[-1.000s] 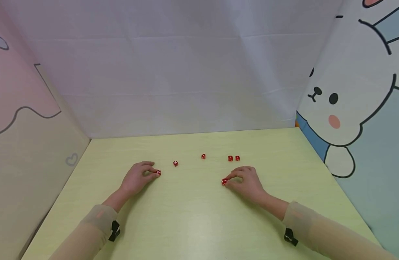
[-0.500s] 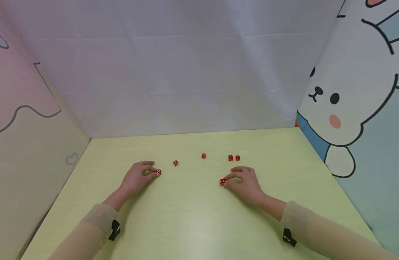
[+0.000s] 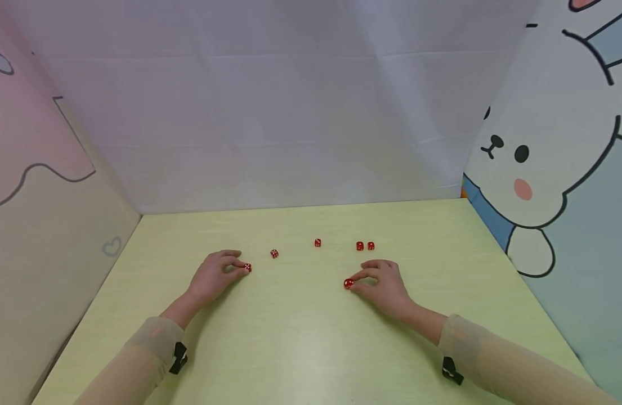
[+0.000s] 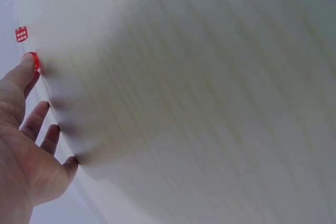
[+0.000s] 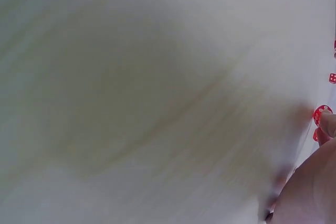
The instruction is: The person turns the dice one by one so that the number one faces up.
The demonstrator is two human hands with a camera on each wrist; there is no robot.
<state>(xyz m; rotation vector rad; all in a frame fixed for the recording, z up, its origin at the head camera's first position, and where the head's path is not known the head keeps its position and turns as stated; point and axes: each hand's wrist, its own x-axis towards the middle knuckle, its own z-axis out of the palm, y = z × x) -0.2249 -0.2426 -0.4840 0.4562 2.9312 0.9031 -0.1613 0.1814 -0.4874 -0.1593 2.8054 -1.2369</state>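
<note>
My left hand (image 3: pixel 216 277) pinches a red die (image 3: pixel 247 268) with white pips between thumb and index finger, at the table's left side. In the left wrist view its other fingertips touch the tabletop beside the pinched die (image 4: pixel 35 61). To the right, my right hand (image 3: pixel 384 286) pinches another red die (image 3: pixel 348 283), partly covered by the fingertips. Farther back lie a tilted red die (image 3: pixel 274 253) near the left hand, a single die (image 3: pixel 318 243) in the middle, and a close pair, the left die (image 3: pixel 359 246) and the right die (image 3: pixel 371 246), beyond the right hand.
The pale yellow wooden table (image 3: pixel 290 349) spreads under both arms. A white cloth wall (image 3: pixel 290 124) closes off its back edge. Printed panels stand at either side, the right panel (image 3: pixel 589 236) with a cartoon rabbit.
The die in my right hand has shifted slightly left, then a little back to the right, still pinched. My left hand and the loose dice have stayed put.
</note>
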